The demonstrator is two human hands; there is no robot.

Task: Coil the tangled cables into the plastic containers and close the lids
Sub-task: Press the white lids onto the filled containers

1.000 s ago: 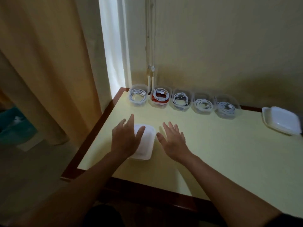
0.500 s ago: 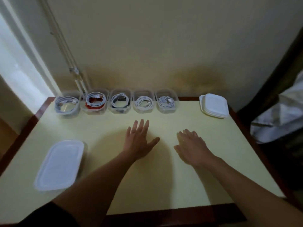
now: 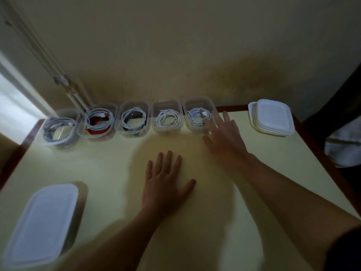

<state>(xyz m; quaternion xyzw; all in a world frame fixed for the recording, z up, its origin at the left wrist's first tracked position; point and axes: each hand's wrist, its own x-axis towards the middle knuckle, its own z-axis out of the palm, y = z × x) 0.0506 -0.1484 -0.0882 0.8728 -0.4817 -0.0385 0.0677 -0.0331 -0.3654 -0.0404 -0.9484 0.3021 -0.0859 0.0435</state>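
Observation:
Several clear plastic containers stand in a row along the far edge of the table, each holding a coiled cable and none with a lid on. The rightmost container (image 3: 197, 106) holds a white cable (image 3: 197, 115). My right hand (image 3: 224, 133) is spread open at that container's near right corner, fingertips touching or almost touching its wall. My left hand (image 3: 166, 182) lies flat and open on the table's middle, holding nothing. A closed container with a white lid (image 3: 42, 222) sits at the near left. A stack of white lids (image 3: 272, 118) lies at the far right corner.
The pale yellow table (image 3: 273, 173) has a dark wooden rim and stands against a beige wall. A white pipe (image 3: 58, 75) runs down the wall behind the left containers. Dark cloth and a pale fabric (image 3: 343, 145) lie beyond the right edge.
My right hand has reached forward from the table's middle to the rightmost open container. My left hand has stayed flat on the table. The view has moved closer and further right.

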